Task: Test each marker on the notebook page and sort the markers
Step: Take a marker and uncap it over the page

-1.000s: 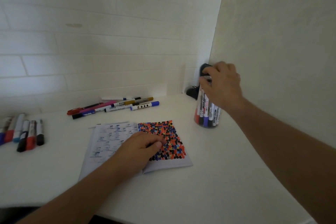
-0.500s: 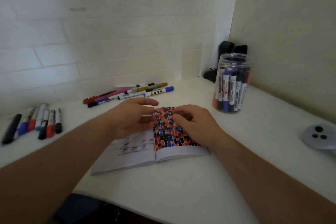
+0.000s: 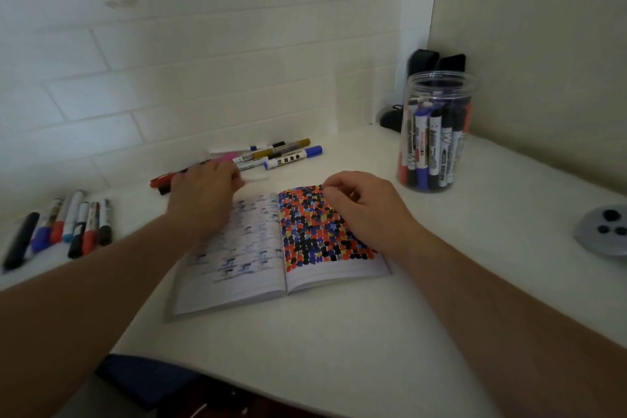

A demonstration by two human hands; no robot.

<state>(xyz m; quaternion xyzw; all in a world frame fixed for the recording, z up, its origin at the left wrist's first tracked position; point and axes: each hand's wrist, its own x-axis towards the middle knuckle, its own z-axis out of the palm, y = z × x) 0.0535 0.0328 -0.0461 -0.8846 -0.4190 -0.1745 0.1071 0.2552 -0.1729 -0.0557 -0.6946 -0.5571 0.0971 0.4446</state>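
Left group: 7 markers point(image 3: 68, 226) lie side by side at the desk's point(image 3: 339, 332) left edge. Left hand point(image 3: 203, 195), palm down, fingers loosely spread, rests over the near end of the back row of markers point(image 3: 271, 156); whether it grips one cannot be told. 1 open notebook point(image 3: 271, 248) lies centre. Right hand point(image 3: 363, 207), fingers curled, pinches the top edge of the coloured page point(image 3: 322, 231). 1 clear jar point(image 3: 434, 132) of upright markers stands right.
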